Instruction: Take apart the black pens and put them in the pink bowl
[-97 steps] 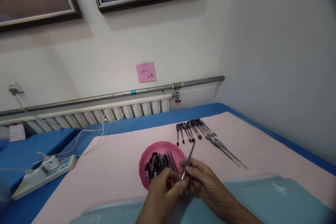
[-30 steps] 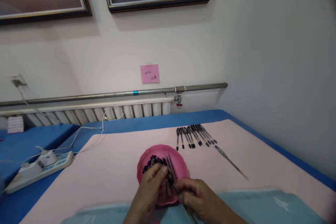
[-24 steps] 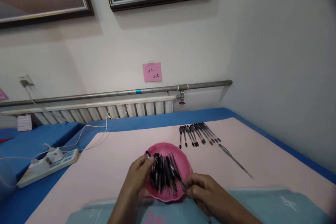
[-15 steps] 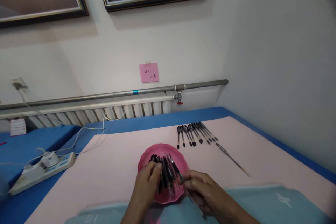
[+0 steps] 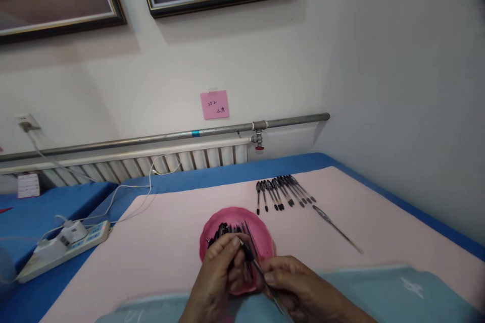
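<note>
A pink scalloped plate [image 5: 265,234] sits at the near edge of the pink cloth, holding several black and clear pen parts [image 5: 223,229]. Over it, my left hand [image 5: 217,270] is closed, thumb and fingers pinched at the front end of a pen; whether a small piece is between them I cannot make out. My right hand [image 5: 293,280] grips that black-gripped pen [image 5: 251,256] by its barrel, front end tilted up to the left. Beyond the plate, several capped black pens [image 5: 282,193] lie in a row.
A lone pen without a cap [image 5: 337,229] lies on the pink cloth [image 5: 174,242] at the right. Left of it all, a power strip [image 5: 91,239] with plugs and white cables rests on blue cloth. A pipe [image 5: 170,137] and radiator [image 5: 212,156] run along the wall.
My left hand has moved right, from the parts in the plate to the front end of the pen. My right hand still holds the pen, now slightly lower.
</note>
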Demonstrator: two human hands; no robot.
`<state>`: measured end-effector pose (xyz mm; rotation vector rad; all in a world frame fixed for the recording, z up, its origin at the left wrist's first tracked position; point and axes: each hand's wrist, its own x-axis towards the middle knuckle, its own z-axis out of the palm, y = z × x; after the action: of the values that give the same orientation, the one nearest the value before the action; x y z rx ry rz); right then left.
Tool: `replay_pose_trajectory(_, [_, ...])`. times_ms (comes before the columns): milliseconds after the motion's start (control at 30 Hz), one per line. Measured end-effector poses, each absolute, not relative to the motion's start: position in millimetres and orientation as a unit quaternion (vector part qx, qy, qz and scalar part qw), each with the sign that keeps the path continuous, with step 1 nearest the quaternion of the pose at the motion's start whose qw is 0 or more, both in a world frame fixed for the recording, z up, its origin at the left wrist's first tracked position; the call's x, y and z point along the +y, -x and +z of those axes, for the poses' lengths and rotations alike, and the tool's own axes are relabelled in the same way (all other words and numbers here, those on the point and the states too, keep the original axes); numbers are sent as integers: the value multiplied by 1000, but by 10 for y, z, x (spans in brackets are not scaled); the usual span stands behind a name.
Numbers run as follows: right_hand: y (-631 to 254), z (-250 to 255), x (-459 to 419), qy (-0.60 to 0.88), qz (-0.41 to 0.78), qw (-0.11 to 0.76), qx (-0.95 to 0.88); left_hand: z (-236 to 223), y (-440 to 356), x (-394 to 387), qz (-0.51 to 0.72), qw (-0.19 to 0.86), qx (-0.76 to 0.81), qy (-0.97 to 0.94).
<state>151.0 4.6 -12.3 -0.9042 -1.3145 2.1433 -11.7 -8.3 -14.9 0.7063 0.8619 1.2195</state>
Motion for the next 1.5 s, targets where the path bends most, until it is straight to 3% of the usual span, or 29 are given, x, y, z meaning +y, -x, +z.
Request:
replay_pose_trajectory(233, [-1442, -128, -11, 359, 762, 263, -471, -194, 111, -69, 572, 634, 414, -315])
replay_pose_trajectory(433, [-1394, -67, -61, 356, 758, 214, -503, -223, 141, -43, 598, 624, 404, -300])
replay_pose_trajectory(700, [-1403, -64, -59, 368, 774, 211, -469, -229, 143, -36, 594, 629, 400, -303])
replay_pose_trajectory(867, [-1390, -76, -76, 364, 769, 254, -461, -238, 134, -38, 592, 625, 408, -305])
replay_pose_trajectory(1333, [-1409, -57, -65, 334, 805, 230, -433, -245, 142, -23, 589, 625, 411, -306])
replay_pose_trajectory(1500, [-1413, -78, -47, 390, 768, 235, -450, -258, 160, -6, 596, 606, 428, -308])
